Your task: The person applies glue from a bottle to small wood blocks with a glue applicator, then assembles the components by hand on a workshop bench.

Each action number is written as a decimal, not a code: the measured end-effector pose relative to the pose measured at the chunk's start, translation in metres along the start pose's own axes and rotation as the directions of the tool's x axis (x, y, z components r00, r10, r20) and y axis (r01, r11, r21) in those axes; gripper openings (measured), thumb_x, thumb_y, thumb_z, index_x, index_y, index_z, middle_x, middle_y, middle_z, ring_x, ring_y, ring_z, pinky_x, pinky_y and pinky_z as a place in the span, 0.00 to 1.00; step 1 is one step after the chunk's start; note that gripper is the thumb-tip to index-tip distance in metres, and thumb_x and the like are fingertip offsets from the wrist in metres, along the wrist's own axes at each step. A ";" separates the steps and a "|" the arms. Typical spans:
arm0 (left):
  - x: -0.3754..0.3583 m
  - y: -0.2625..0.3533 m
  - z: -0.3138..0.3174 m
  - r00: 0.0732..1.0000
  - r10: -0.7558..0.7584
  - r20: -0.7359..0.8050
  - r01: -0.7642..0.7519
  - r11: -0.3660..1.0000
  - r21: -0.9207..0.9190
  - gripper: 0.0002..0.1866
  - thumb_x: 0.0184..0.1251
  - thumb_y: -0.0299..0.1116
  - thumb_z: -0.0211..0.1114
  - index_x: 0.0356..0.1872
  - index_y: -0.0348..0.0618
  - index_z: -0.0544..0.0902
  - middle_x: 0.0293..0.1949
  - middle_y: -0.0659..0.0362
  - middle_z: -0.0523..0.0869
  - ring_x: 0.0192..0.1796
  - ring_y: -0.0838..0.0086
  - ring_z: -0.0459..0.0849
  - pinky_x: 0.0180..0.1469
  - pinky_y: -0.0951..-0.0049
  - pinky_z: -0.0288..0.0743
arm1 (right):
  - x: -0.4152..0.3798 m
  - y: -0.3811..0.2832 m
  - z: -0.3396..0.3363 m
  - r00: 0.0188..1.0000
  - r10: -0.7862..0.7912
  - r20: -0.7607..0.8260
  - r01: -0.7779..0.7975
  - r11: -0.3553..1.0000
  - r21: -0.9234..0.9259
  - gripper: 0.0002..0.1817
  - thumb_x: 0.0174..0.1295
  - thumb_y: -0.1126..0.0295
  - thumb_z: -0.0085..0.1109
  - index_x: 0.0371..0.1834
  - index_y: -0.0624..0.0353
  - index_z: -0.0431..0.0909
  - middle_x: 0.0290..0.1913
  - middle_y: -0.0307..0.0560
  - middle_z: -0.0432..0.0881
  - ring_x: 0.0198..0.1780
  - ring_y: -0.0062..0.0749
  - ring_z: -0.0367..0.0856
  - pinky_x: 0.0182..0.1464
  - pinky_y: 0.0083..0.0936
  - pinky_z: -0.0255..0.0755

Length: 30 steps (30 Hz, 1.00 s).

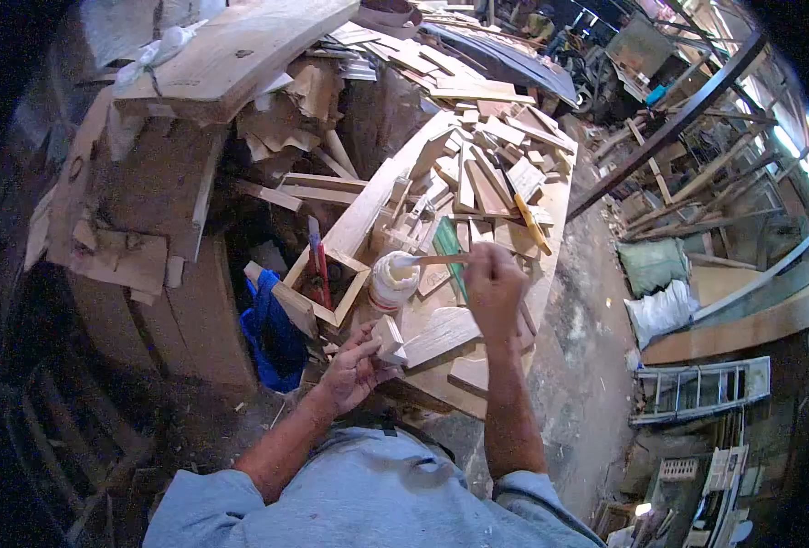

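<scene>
My right hand [496, 283] is closed around one end of a thin flat wooden stick [441, 259]. The stick's other end, coated in something white, is at the mouth of a white open jar [394, 281]. Pale creamy paste, like wood glue, shows inside the jar and on its rim. In my left hand [351, 367] is a small pale wooden block [387, 336], gripped between thumb and fingers just below the jar. A broad flat wooden piece [441, 333] lies on the workbench to the block's right.
Many wood offcuts [491, 173] cover the workbench. A yellow-handled tool [534, 226] lies among them, near a green strip [447, 245]. Left of the jar, a wooden box [354, 301] holds red-handled tools [320, 274]; blue cloth [274, 338] hangs beside it. A ladder [701, 390] lies right.
</scene>
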<state>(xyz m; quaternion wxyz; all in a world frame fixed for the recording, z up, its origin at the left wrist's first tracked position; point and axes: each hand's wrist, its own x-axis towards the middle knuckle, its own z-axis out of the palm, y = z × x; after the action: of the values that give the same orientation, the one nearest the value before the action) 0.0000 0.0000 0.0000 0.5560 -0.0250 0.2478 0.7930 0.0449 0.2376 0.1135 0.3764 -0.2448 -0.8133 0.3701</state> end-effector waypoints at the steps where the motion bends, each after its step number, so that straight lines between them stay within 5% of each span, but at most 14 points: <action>1: 0.000 0.004 0.000 0.999 0.053 -0.007 -0.053 0.998 0.040 0.28 0.78 0.32 0.63 0.74 0.55 0.66 0.63 0.57 0.80 0.59 0.66 0.86 0.51 0.63 0.89 | -0.001 -0.002 -0.008 0.998 0.046 -0.030 -0.044 0.996 0.074 0.10 0.75 0.63 0.61 0.43 0.57 0.85 0.25 0.42 0.82 0.22 0.27 0.78 0.25 0.24 0.73; 6: -0.026 -0.029 0.036 0.971 0.230 -0.057 -0.208 0.941 0.266 0.24 0.75 0.26 0.64 0.69 0.49 0.72 0.61 0.56 0.81 0.57 0.70 0.86 0.53 0.65 0.88 | -0.051 -0.002 -0.102 0.906 0.354 0.233 -0.423 0.725 0.544 0.09 0.74 0.67 0.62 0.42 0.62 0.83 0.24 0.40 0.79 0.18 0.16 0.71 0.18 0.15 0.62; 8: -0.029 -0.039 0.041 0.948 0.316 -0.040 -0.275 0.877 0.394 0.24 0.73 0.23 0.65 0.68 0.47 0.74 0.60 0.55 0.81 0.57 0.71 0.85 0.54 0.66 0.87 | -0.075 0.013 -0.117 0.841 0.418 0.343 -0.540 0.607 0.583 0.09 0.74 0.68 0.61 0.44 0.64 0.83 0.24 0.41 0.80 0.17 0.17 0.72 0.18 0.15 0.61; 12: -0.032 -0.056 0.043 0.858 0.498 0.126 -0.448 0.605 0.658 0.30 0.68 0.18 0.69 0.69 0.44 0.70 0.63 0.54 0.79 0.58 0.71 0.84 0.57 0.68 0.84 | -0.105 0.025 -0.133 0.798 0.428 0.424 -0.602 0.597 0.530 0.11 0.76 0.70 0.59 0.53 0.67 0.83 0.24 0.42 0.80 0.17 0.18 0.70 0.18 0.13 0.61; 17: -0.034 -0.070 0.056 0.766 0.588 0.259 -0.472 0.241 0.848 0.35 0.65 0.16 0.70 0.72 0.40 0.65 0.66 0.54 0.77 0.61 0.70 0.83 0.65 0.69 0.80 | -0.117 0.034 -0.148 0.778 0.438 0.451 -0.625 0.609 0.488 0.10 0.75 0.70 0.60 0.47 0.68 0.85 0.24 0.40 0.79 0.17 0.17 0.69 0.18 0.14 0.60; 26: -0.045 -0.084 0.060 0.867 0.469 0.166 -0.388 0.428 0.816 0.37 0.66 0.17 0.70 0.75 0.39 0.63 0.65 0.51 0.79 0.65 0.68 0.81 0.68 0.67 0.78 | -0.134 0.043 -0.164 0.769 0.434 0.470 -0.633 0.619 0.465 0.10 0.74 0.71 0.60 0.46 0.67 0.85 0.24 0.40 0.79 0.18 0.17 0.68 0.19 0.15 0.58; 28: -0.045 -0.085 0.054 0.920 0.390 0.042 -0.371 0.829 0.418 0.35 0.68 0.19 0.68 0.74 0.39 0.65 0.65 0.51 0.80 0.65 0.67 0.82 0.68 0.65 0.79 | -0.139 0.043 -0.169 0.771 0.446 0.455 -0.634 0.610 0.475 0.09 0.74 0.71 0.60 0.47 0.67 0.85 0.24 0.40 0.79 0.18 0.17 0.69 0.19 0.15 0.59; 29: -0.045 -0.083 0.050 0.944 0.331 0.005 -0.327 0.932 0.157 0.33 0.69 0.20 0.67 0.74 0.39 0.66 0.64 0.51 0.80 0.65 0.66 0.82 0.68 0.65 0.79 | -0.142 0.043 -0.170 0.774 0.445 0.450 -0.630 0.610 0.481 0.09 0.74 0.71 0.59 0.47 0.67 0.85 0.24 0.40 0.79 0.18 0.18 0.69 0.19 0.15 0.60; 30: -0.047 -0.083 0.046 0.950 0.311 0.019 -0.312 0.947 0.082 0.27 0.74 0.28 0.64 0.71 0.38 0.69 0.63 0.50 0.81 0.64 0.62 0.83 0.69 0.63 0.80 | -0.146 0.044 -0.171 0.777 0.443 0.447 -0.626 0.609 0.486 0.09 0.75 0.71 0.59 0.47 0.66 0.85 0.24 0.41 0.80 0.18 0.18 0.70 0.20 0.15 0.60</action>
<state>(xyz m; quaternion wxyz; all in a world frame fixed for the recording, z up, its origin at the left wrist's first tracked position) 0.1026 0.0004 0.0249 0.4250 0.0401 0.2803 0.8598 0.2728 0.2367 0.0921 0.1850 -0.2880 -0.5804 0.7389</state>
